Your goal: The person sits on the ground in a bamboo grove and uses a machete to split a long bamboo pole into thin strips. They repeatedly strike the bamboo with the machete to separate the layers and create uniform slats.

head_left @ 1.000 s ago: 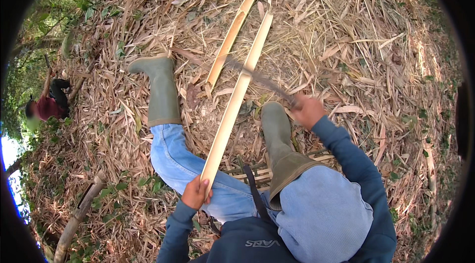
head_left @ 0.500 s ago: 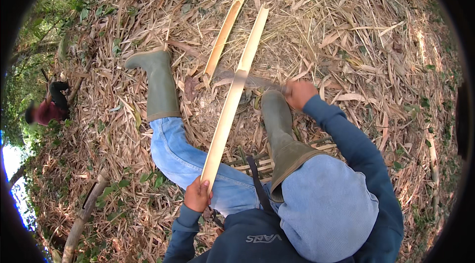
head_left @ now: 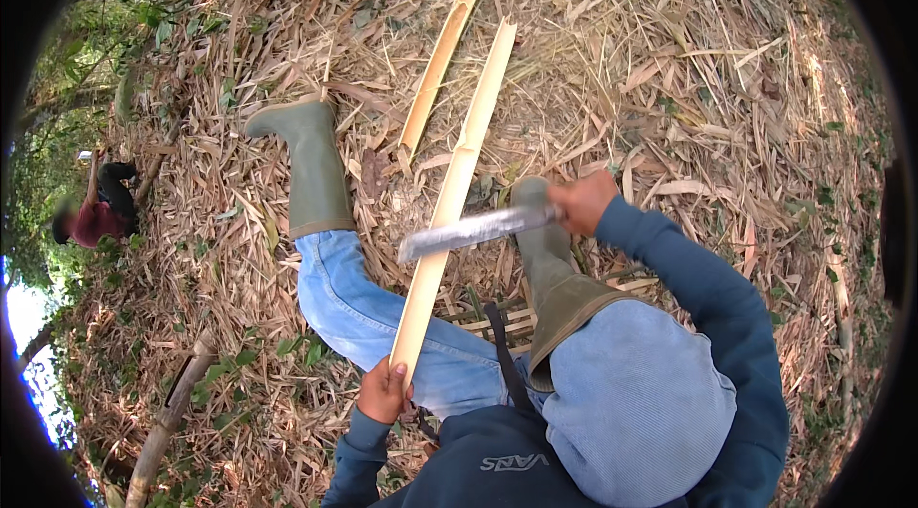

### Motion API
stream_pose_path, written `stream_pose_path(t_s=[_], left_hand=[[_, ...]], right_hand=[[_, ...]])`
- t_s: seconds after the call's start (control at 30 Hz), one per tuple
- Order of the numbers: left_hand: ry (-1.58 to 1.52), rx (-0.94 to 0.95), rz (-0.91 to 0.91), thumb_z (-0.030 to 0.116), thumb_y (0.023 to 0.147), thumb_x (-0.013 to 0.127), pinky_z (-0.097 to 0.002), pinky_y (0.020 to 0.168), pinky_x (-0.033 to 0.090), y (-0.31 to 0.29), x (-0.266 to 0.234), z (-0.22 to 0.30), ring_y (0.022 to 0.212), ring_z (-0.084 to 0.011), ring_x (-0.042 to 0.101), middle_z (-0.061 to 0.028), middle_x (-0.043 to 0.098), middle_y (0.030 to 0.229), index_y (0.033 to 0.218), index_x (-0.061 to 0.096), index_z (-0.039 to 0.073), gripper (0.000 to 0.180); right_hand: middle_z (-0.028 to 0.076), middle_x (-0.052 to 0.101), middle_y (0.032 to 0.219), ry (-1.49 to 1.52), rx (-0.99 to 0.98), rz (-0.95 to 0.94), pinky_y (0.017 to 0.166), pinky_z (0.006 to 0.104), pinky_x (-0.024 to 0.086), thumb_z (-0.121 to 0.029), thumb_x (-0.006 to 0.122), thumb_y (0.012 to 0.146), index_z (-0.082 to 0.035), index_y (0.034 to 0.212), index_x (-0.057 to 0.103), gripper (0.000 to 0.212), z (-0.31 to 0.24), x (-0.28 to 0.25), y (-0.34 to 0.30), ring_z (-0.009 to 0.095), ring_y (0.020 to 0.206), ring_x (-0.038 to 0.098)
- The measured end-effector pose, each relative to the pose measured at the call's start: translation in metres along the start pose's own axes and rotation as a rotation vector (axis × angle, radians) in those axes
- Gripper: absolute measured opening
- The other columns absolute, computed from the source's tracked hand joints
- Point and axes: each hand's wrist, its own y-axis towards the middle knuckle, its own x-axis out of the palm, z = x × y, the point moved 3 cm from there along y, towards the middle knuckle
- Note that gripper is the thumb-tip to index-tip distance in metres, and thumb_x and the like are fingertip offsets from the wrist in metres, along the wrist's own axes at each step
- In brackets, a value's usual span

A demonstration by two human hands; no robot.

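Note:
A long split length of bamboo (head_left: 459, 168), pale and hollowed on its upper side, slants away from me over my left thigh. My left hand (head_left: 384, 393) is closed around its near end. In my right hand (head_left: 583, 202), above the right boot, is the handle of a machete (head_left: 478, 229). Its broad grey blade lies across the bamboo, slightly blurred; I cannot tell whether it touches. Beyond, another split bamboo length (head_left: 445, 49) rests on the ground to the left of the held one, its far end out of view.
My green rubber boots, left (head_left: 320, 168) and right (head_left: 547, 254), stretch out on dry bamboo leaves. Several thin bamboo strips (head_left: 497, 319) lie beneath my legs. A cut log (head_left: 163, 422) is at lower left. Another person (head_left: 100, 216) in a red top is far left, near green undergrowth.
The machete has come nearer to me along the bamboo, its tip swinging from beyond my right hand to the near side. My left hand keeps its grip.

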Motion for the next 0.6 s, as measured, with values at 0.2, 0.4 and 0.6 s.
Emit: stream_pose_path(t_s=[0.2,0.4,0.6], left_hand=[[0.029,-0.011,-0.027,0.03,0.101,0.047,-0.0239,0.041,0.039,-0.011,-0.003,0.001,0.042,-0.0099,0.048,-0.0031,0.054,0.058,0.107,0.055,-0.002,0.033],[-0.067,-0.048,-0.071,0.03,0.101,0.047,-0.0248,0.041,0.04,-0.027,-0.002,-0.011,0.042,-0.0109,0.048,-0.0049,0.054,0.058,0.101,0.054,-0.002,0.033],[-0.113,-0.08,-0.099,0.031,0.102,0.047,-0.0242,0.043,0.04,-0.045,-0.009,-0.037,0.044,-0.0096,0.048,-0.0047,0.055,0.059,0.104,0.055,-0.002,0.034]], right_hand=[[0.018,0.069,0.081,0.04,0.117,0.178,0.073,0.048,0.056,-0.027,0.063,0.084,-0.005,0.099,0.065,0.026,0.03,-0.018,0.021,0.038,0.077,0.068],[0.019,0.069,0.088,0.137,0.377,0.179,0.081,0.0481,0.054,-0.029,0.064,0.084,-0.009,0.107,0.064,0.03,0.08,-0.029,0.068,0.037,0.085,0.068],[0.021,0.068,0.093,0.147,0.331,0.129,0.083,0.0469,0.054,-0.029,0.063,0.085,-0.005,0.102,0.067,0.03,0.078,-0.005,0.073,0.037,0.09,0.067]])
